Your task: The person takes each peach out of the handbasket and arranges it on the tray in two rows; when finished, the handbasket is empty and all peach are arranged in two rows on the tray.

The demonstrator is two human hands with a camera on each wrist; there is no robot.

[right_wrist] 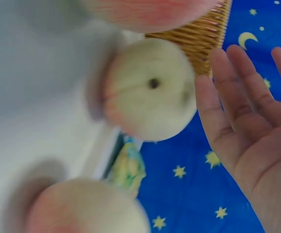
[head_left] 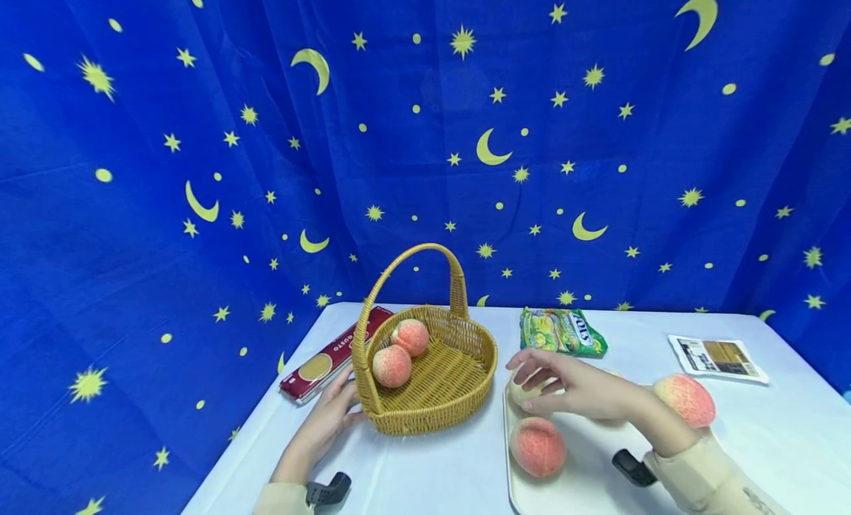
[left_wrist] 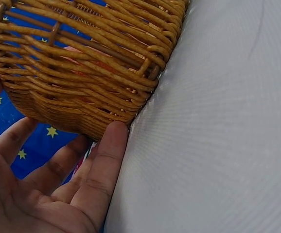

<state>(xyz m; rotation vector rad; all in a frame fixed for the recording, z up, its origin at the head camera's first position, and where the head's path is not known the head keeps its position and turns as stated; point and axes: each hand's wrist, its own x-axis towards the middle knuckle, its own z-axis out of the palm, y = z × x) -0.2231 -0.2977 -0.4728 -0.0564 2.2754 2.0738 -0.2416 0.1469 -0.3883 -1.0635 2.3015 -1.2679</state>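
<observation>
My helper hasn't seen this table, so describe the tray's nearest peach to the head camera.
Find the white tray, right of the wicker basket. Just inside the tray's left edge, below the right hand in the head view, sits the front peach. It shows mostly pink and uncovered, while the pale peach behind it is partly hidden by the fingers.

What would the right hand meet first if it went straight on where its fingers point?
Probably the wicker basket, which lies ahead of the right hand in the head view; height is unclear, so the hand might pass above it.
</observation>
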